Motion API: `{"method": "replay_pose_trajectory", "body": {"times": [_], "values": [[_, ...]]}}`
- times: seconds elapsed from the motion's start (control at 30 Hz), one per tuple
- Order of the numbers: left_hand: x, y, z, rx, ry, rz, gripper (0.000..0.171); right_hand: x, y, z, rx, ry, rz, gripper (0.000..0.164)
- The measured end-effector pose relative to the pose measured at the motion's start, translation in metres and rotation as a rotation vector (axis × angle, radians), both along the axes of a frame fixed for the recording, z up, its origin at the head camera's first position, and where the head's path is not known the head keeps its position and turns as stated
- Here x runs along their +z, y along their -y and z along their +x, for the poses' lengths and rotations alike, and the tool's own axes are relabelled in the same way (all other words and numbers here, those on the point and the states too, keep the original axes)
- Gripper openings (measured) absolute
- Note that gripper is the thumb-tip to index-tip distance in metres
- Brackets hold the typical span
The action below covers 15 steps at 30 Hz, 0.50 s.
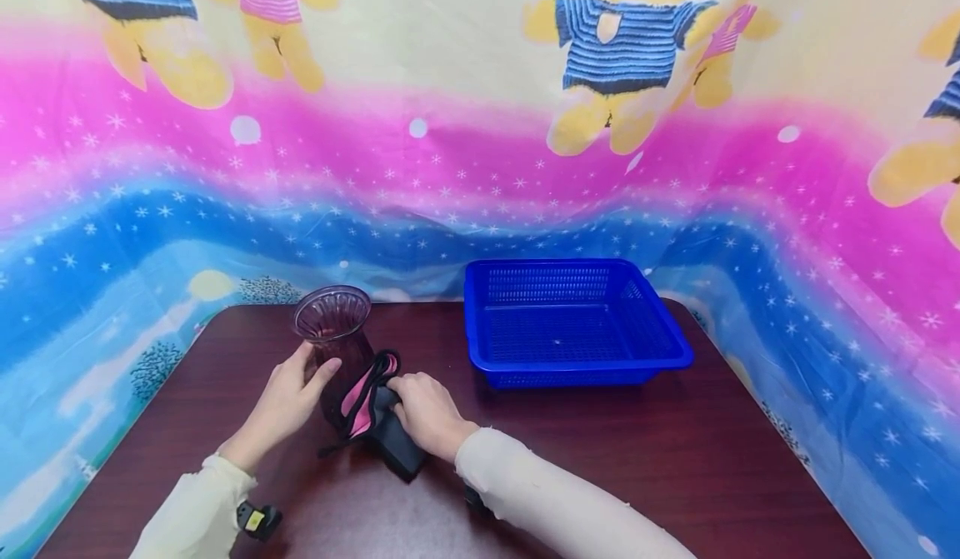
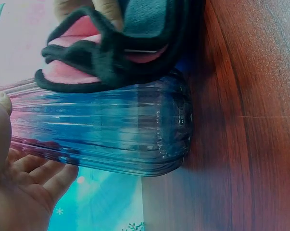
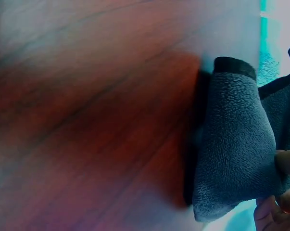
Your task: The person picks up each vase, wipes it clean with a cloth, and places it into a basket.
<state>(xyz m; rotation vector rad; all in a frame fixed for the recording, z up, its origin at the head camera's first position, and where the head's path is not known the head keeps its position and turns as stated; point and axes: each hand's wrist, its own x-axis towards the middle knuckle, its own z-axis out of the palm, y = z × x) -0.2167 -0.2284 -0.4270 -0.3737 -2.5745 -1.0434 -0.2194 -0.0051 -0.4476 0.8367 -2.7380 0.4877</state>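
Observation:
A purple-tinted, see-through glass vase with a flared, ribbed rim stands on the left half of the table, its ribbed body and base showing in the left wrist view. My left hand holds the vase below the rim, thumb on the near side and fingers round the far side. A folded cloth, dark grey on one face and pink on the other with black edging, lies against the vase's right side. My right hand pinches this cloth; the right wrist view shows its fluffy grey face between thumb and fingers.
A blue plastic basket with perforated walls stands at the back right of the dark red-brown wooden table. Behind the table hangs a curtain printed with bears and snowflakes. A black wrist device sits at the left sleeve.

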Motion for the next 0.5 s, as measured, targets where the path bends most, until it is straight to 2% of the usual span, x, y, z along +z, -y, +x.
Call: {"method": "replay_pose_trajectory", "body": {"times": [0.27,0.5], "values": [[0.000,0.000,0.001,-0.001,0.011,-0.004,0.044,-0.014,-0.001,0.001,-0.015,0.010,0.072,0.015],[0.001,-0.001,0.002,-0.002,0.026,-0.002,0.046,-0.016,-0.003,0.000,0.007,0.040,0.038,0.021]]}}
